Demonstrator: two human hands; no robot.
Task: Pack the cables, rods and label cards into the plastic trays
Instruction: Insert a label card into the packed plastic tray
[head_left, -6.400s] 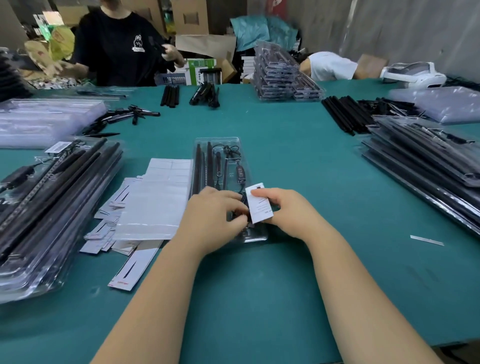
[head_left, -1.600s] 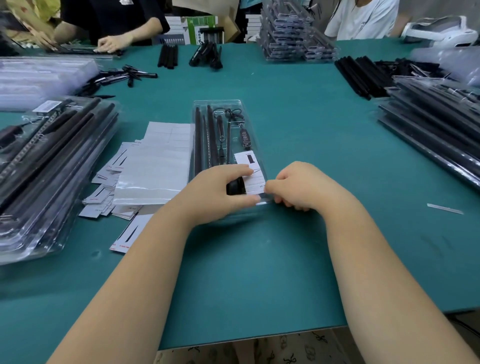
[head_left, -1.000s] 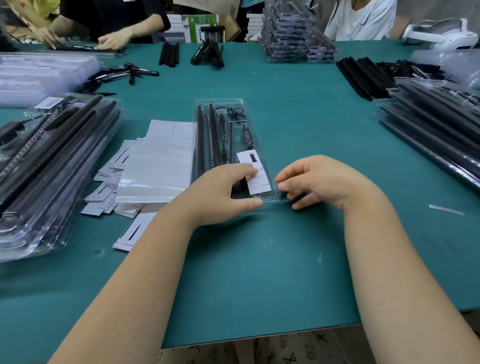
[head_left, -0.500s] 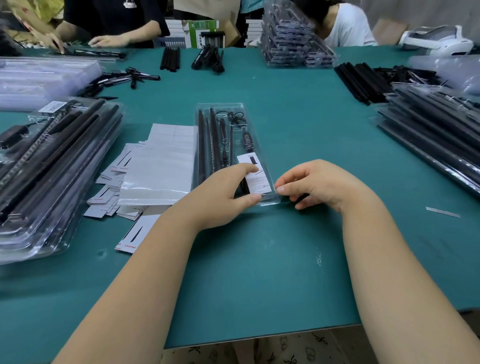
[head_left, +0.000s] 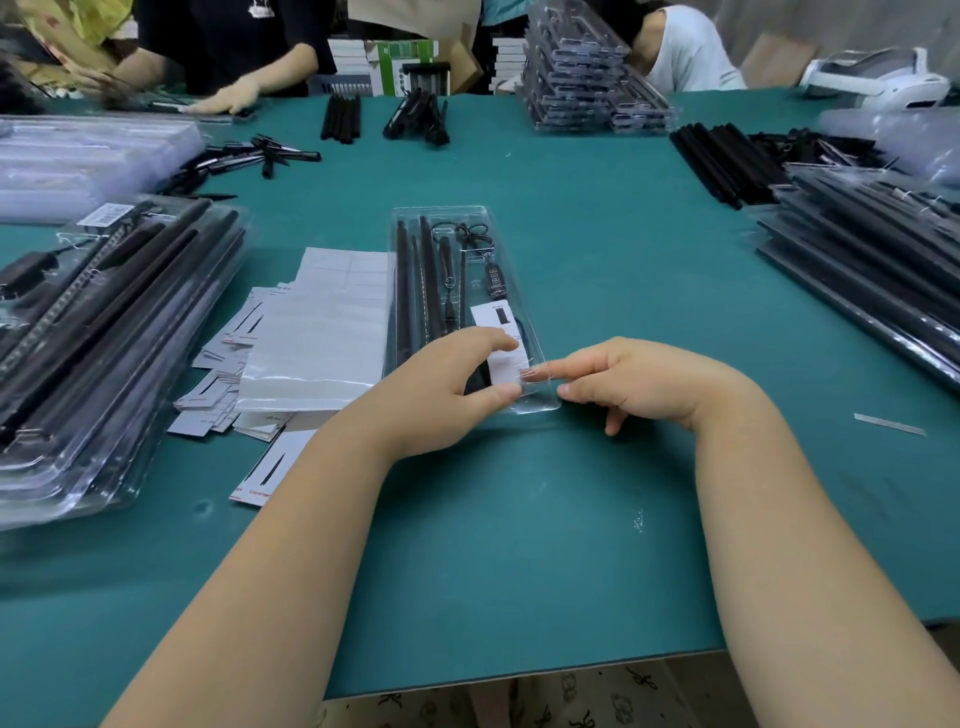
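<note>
Shifted back: right hand, fingers loose. Left hand pinches tray at 6 o'clock; label card risks slipping.

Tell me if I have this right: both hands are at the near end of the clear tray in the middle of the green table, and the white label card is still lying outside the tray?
Not quite. In the head view the white label card lies inside the clear tray, beside the black rods, not outside it. The rest holds: left hand and right hand are at the tray's near end on the green table.
</note>
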